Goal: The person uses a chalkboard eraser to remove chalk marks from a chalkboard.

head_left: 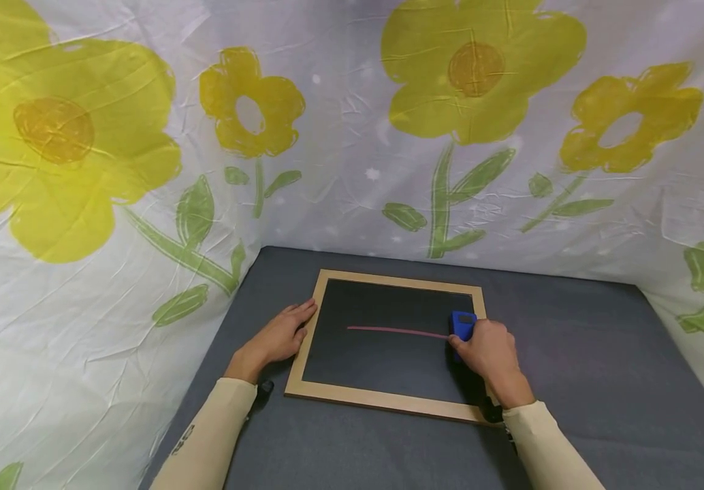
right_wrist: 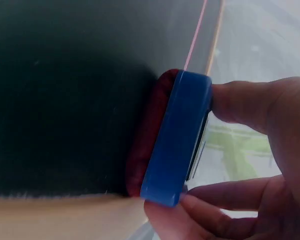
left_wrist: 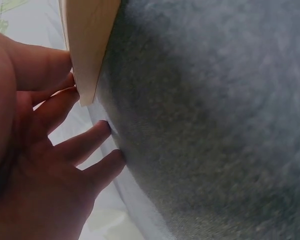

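A small blackboard (head_left: pixel 382 367) with a light wooden frame lies on the grey cloth, a pink chalk line (head_left: pixel 397 331) running across it. My left hand (head_left: pixel 278 335) rests at the frame's left side; in the left wrist view its thumb and fingertips touch the wooden edge (left_wrist: pixel 87 50), the other fingers spread and nearly straight. With my right hand (head_left: pixel 491 350) I grip a blue blackboard eraser (head_left: pixel 462 323) at the board's right side, thumb on one end and fingers at the other. Its dark red felt pad (right_wrist: pixel 149 132) faces the board, right at the line's right end.
Dark grey cloth (head_left: pixel 572 354) covers the table around the board. Behind and on both sides hangs a pale fabric (head_left: pixel 340 156) printed with yellow flowers. Both forearms wear cream sleeves (head_left: pixel 211 429), with dark straps near the wrists.
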The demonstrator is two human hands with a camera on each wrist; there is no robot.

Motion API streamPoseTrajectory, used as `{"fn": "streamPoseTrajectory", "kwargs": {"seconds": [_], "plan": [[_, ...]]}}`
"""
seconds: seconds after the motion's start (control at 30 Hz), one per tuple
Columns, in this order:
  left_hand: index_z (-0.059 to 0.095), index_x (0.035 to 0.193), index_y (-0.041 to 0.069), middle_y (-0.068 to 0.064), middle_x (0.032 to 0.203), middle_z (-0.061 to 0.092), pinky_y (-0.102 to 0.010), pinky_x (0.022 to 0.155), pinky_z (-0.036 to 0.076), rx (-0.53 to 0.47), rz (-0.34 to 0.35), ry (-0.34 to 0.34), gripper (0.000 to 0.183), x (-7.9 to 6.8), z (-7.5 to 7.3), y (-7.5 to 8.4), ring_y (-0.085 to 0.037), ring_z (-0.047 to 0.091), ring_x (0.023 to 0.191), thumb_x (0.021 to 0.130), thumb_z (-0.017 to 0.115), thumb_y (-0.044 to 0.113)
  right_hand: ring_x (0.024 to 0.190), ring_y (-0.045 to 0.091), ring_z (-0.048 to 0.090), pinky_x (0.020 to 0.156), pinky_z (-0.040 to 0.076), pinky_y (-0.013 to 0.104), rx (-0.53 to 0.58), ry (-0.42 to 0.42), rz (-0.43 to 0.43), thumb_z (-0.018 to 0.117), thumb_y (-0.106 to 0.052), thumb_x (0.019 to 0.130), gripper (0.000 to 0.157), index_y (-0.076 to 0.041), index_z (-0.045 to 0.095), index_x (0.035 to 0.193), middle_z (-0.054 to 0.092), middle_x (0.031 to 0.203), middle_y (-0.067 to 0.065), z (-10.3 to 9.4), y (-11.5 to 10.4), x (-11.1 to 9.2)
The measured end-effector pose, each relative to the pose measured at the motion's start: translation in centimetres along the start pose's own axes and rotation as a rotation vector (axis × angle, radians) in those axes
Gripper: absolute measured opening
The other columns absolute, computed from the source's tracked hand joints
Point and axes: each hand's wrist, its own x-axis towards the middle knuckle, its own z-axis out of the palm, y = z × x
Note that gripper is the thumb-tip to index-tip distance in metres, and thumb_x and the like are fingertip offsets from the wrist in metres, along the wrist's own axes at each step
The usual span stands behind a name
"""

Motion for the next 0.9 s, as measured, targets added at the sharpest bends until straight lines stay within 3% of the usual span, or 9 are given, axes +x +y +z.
{"fn": "streamPoseTrajectory", "kwargs": {"seconds": [0.23,0.3,0.43,0.53,0.67,0.77,0.9], "plan": [[0.045,0.164,-0.005,-0.022,0.174,0.039,-0.067,0.126,0.035,0.043,-0.067,-0.048,0.057,-0.5,-1.8,3.5,-0.056,0.039,0.156,0.108,0.056,0.002,0.07,0.039,0.07,0.066,0.063,0.055,-0.016,-0.002,0.026,0.082,-0.042,0.093,0.062,0.017,0.068,0.104,0.07,0.085,0.03,0.3,-0.8,0.2],[0.044,0.165,-0.005,-0.021,0.175,0.038,-0.066,0.128,0.034,0.037,-0.08,-0.053,0.058,-0.5,-1.8,3.6,-0.055,0.038,0.157,0.109,0.056,0.002,0.069,0.039,0.07,0.065,0.063,0.055,-0.017,-0.005,0.032,0.082,-0.042,0.093,0.061,0.017,0.068,0.101,0.07,0.084,0.029,0.4,-1.1,0.3],[0.046,0.165,0.0,-0.018,0.175,0.039,-0.068,0.126,0.035,0.002,-0.06,-0.02,0.059,-0.3,-0.8,2.3,-0.057,0.038,0.156,0.108,0.058,0.006,0.07,0.038,0.07,0.066,0.064,0.055,-0.035,-0.004,0.003,0.083,-0.043,0.092,0.062,0.018,0.071,0.1,0.071,0.083,0.028,0.8,-2.4,0.5],[0.044,0.168,0.005,-0.012,0.177,0.038,-0.066,0.126,0.035,0.02,-0.021,0.006,0.059,-0.2,0.0,0.9,-0.055,0.038,0.157,0.11,0.057,0.01,0.072,0.038,0.071,0.069,0.065,0.054,-0.06,0.0,-0.034,0.084,-0.044,0.092,0.064,0.018,0.072,0.103,0.072,0.085,0.027,1.3,-3.8,0.7],[0.043,0.169,0.009,-0.008,0.179,0.036,-0.066,0.127,0.036,0.041,-0.022,0.015,0.061,0.3,1.4,-1.1,-0.053,0.038,0.158,0.11,0.057,0.013,0.073,0.036,0.072,0.069,0.066,0.052,-0.056,-0.007,-0.046,0.086,-0.046,0.092,0.066,0.017,0.074,0.107,0.073,0.087,0.026,1.9,-6.0,0.9],[0.045,0.168,0.009,-0.008,0.178,0.037,-0.07,0.124,0.036,0.016,-0.046,0.015,0.061,0.6,1.9,-1.8,-0.055,0.038,0.157,0.109,0.059,0.013,0.071,0.034,0.071,0.067,0.066,0.05,-0.035,-0.029,-0.029,0.086,-0.048,0.092,0.066,0.015,0.075,0.11,0.073,0.089,0.025,2.5,-7.7,1.0],[0.046,0.168,0.008,-0.01,0.178,0.038,-0.071,0.124,0.036,-0.006,-0.05,0.016,0.06,0.3,1.6,-1.3,-0.056,0.038,0.157,0.109,0.059,0.012,0.07,0.032,0.071,0.065,0.066,0.047,-0.035,-0.06,-0.026,0.086,-0.05,0.093,0.064,0.01,0.077,0.112,0.074,0.09,0.022,3.3,-9.9,1.2]]}}
